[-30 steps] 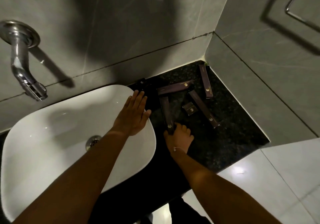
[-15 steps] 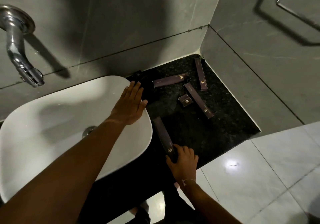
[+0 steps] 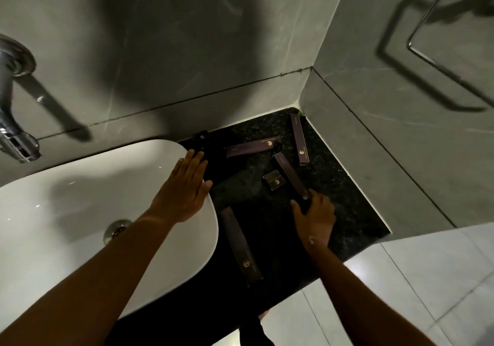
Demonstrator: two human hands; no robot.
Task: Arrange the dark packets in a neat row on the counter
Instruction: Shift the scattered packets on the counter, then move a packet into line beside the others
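Several dark purple packets with gold logos lie on the black speckled counter (image 3: 347, 212). One long packet (image 3: 240, 246) lies alone near the front edge, beside the basin. A diagonal long packet (image 3: 290, 175) lies in the middle, and my right hand (image 3: 314, 216) rests on its near end, fingers curled over it. A small square packet (image 3: 274, 181) sits just left of it. Another long packet (image 3: 252, 146) lies crosswise further back, and one (image 3: 299, 138) lies along the right wall. My left hand (image 3: 184, 190) lies flat and open on the basin rim.
A white basin (image 3: 80, 212) fills the left side, with a chrome tap (image 3: 13, 121) above it. Grey tiled walls close the counter at the back and right. A chrome towel ring (image 3: 441, 38) hangs on the right wall. A small black packet (image 3: 201, 137) sits by the back wall.
My right hand let go of the long packet it had pulled to the front edge and moved back up to the near end of the diagonal packet. My left hand stayed on the basin.
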